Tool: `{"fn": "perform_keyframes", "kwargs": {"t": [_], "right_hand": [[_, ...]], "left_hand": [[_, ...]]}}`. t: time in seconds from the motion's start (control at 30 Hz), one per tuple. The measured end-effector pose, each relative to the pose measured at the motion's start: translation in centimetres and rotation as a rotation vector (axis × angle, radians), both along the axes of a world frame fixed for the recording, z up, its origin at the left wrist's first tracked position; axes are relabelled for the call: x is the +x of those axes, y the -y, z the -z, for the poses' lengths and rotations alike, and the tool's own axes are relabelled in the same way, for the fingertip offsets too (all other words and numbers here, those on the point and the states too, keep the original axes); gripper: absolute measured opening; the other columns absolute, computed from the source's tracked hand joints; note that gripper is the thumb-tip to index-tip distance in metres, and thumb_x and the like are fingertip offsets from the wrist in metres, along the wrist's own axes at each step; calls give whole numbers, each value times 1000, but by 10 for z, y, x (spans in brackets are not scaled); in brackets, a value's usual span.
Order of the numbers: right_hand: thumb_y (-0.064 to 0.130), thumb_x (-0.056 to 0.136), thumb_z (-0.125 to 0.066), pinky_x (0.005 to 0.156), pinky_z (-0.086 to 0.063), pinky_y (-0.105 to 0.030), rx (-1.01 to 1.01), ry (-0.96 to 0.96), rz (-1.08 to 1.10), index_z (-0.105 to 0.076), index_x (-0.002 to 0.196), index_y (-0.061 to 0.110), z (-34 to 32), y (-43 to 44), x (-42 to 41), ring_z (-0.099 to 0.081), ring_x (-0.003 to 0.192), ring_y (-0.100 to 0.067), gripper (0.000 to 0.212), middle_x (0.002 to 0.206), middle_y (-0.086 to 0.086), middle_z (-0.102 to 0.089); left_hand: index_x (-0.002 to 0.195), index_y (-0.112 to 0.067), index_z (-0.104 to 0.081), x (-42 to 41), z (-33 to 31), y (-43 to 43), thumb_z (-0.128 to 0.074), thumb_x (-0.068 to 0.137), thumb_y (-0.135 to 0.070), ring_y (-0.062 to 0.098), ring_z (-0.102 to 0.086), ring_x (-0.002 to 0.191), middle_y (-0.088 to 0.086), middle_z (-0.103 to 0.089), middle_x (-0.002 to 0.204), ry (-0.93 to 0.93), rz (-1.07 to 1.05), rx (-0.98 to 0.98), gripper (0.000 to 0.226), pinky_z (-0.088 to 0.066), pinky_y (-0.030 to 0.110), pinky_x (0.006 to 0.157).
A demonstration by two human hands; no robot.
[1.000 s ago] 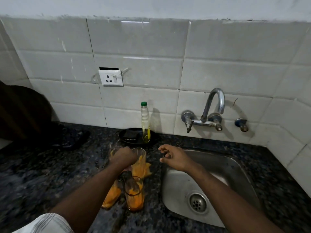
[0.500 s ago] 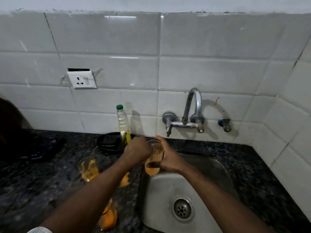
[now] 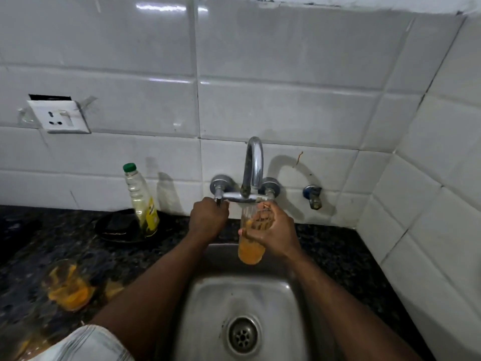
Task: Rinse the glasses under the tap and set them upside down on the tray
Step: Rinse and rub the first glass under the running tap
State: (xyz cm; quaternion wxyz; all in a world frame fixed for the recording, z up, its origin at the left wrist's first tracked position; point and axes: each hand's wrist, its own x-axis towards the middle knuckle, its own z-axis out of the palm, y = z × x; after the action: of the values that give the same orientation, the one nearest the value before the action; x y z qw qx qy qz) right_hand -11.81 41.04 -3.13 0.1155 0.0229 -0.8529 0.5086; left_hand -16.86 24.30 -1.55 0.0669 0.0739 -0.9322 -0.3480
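Note:
My right hand (image 3: pixel 273 231) grips a tall glass (image 3: pixel 251 252) with orange residue, upright just under the spout of the chrome tap (image 3: pixel 253 165) over the steel sink (image 3: pixel 281 295). My left hand (image 3: pixel 208 218) is wrapped round the tap's left handle (image 3: pixel 218 198). No water stream is visible. A second orange-stained glass (image 3: pixel 66 289) stands on the dark counter at the left. Another blurred glass (image 3: pixel 20 340) shows at the bottom left corner.
A clear oil bottle with a green cap (image 3: pixel 140 199) stands on a black dish (image 3: pixel 117 227) beside the tap. A wall socket (image 3: pixel 59 117) sits on the white tiles. A small extra valve (image 3: pixel 313 195) is right of the tap. Dark speckled counter (image 3: pixel 338 251) surrounds the sink.
The glass went from my left hand to my right hand and rose under the spout. My left hand moved up onto the tap's left handle. The view shifted toward the sink.

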Motion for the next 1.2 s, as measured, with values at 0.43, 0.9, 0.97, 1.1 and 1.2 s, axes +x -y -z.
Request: {"fn": "perform_keyframes", "kwargs": {"t": [0.43, 0.9, 0.97, 1.1, 1.2], "right_hand": [[21, 59, -93, 69, -50, -8, -107, 19, -28, -52, 115, 26, 6, 25, 5, -64, 90, 6, 69, 103, 10, -66], [35, 65, -89, 72, -47, -13, -103, 92, 68, -60, 114, 29, 15, 21, 27, -66, 94, -6, 58, 103, 14, -67], [39, 69, -86, 78, -45, -10, 195, -145, 111, -65, 112, 24, 16, 17, 34, -59, 96, -3, 50, 106, 17, -59], [41, 79, -73, 81, -56, -36, 246, 19, -183, -75, 90, 26, 14, 8, 36, -66, 85, -4, 18, 93, 8, -71], [18, 81, -71, 95, -50, -27, 215, 413, -565, -66, 107, 40, 2, -5, 26, -66, 98, 3, 35, 107, 16, -71]], "left_hand": [[71, -1, -64, -18, 11, 15, -51, 100, -33, 31, -69, 73, 11, -67, 66, -60, 3, 251, 45, -44, 30, 57], [114, 0, -64, 55, 85, -13, -43, 93, -46, 25, -61, 55, 17, -66, 82, 813, 154, 1565, 55, -45, 22, 39], [112, 0, -63, 54, 83, -13, -38, 97, -42, 23, -56, 49, 16, -64, 76, 726, 91, 1428, 51, -37, 18, 31], [111, -3, -64, 48, 79, -3, -43, 97, -47, 22, -57, 48, 15, -69, 75, 614, 37, 1140, 51, -35, 20, 33], [101, -5, -66, 46, 70, 4, -49, 95, -49, 18, -58, 42, 10, -70, 66, 546, 52, 987, 47, -34, 19, 33]]}}
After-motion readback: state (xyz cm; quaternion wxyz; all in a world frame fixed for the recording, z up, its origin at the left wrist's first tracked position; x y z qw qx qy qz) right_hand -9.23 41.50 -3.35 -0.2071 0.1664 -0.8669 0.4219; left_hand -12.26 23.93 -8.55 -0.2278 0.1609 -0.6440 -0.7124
